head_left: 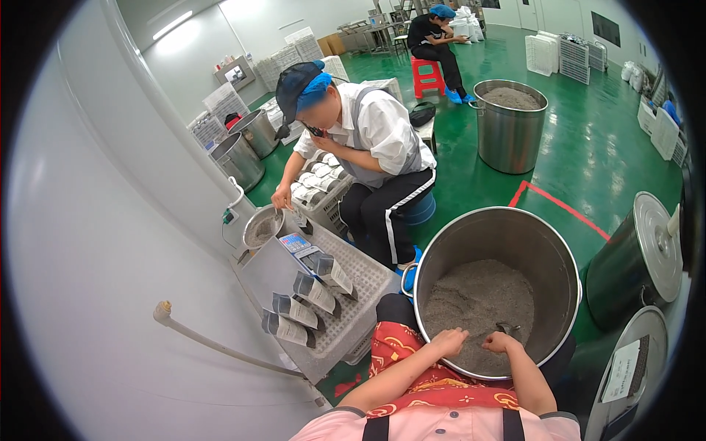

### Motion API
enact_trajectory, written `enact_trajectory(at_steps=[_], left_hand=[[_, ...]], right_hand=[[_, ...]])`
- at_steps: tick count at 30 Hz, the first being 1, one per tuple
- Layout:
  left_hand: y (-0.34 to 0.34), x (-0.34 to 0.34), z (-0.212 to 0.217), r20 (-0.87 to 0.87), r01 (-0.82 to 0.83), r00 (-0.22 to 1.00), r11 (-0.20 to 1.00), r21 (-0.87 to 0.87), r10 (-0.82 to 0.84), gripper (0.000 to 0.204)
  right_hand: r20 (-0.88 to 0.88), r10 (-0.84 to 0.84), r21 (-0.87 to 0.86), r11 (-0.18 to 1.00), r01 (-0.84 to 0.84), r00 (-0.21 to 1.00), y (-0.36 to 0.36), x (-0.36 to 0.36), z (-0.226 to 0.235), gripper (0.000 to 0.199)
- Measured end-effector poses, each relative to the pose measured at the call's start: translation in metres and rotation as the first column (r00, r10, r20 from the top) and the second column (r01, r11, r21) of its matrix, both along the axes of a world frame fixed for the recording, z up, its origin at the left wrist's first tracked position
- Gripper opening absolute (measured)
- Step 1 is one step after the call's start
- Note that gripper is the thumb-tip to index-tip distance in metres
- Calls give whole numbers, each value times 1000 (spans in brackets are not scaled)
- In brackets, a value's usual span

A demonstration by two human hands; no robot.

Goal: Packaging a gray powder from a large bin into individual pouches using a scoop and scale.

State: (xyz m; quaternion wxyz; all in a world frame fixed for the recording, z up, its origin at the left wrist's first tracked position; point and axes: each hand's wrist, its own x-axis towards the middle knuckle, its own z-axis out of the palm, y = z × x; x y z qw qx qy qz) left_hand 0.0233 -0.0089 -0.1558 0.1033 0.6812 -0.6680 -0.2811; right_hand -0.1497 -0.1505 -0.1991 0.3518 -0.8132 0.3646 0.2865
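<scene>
Both my hands reach into a large steel pot (548,250) holding grey granular material (478,301). My left hand (448,342) rests on the granules with fingers curled, nothing visibly held. My right hand (502,340) is closed around a small dark metal scoop (509,328) at the surface of the granules. To my left, several filled grey-and-white pouches (305,305) lie on a white perforated crate (364,283).
A seated co-worker (368,147) in white shirt and blue cap reaches to a small steel bowl (262,228) beside a digital scale (298,244). Lidded steel pots (640,257) stand right, another full pot (509,121) behind. A second person sits on a red stool (428,73).
</scene>
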Motion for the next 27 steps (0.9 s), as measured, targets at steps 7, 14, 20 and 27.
enact_trajectory(at_steps=[7, 14, 20, 27], left_hand=[[-8, 4, 14, -41, 24, 999, 974, 226, -16, 49], [-6, 1, 8, 81, 41, 997, 969, -245, -22, 45], [-5, 1, 25, -27, 2, 1000, 943, 333, 8, 22], [-9, -7, 24, -8, 19, 1000, 965, 261, -18, 45]], right_hand=[[-16, -46, 38, 998, 47, 999, -5, 8, 12, 36], [437, 55, -356, 927, 116, 898, 0, -7, -16, 37], [223, -58, -47, 996, 70, 973, 3, -3, -1, 35], [724, -214, -31, 940, 340, 656, 22, -31, 103, 26]])
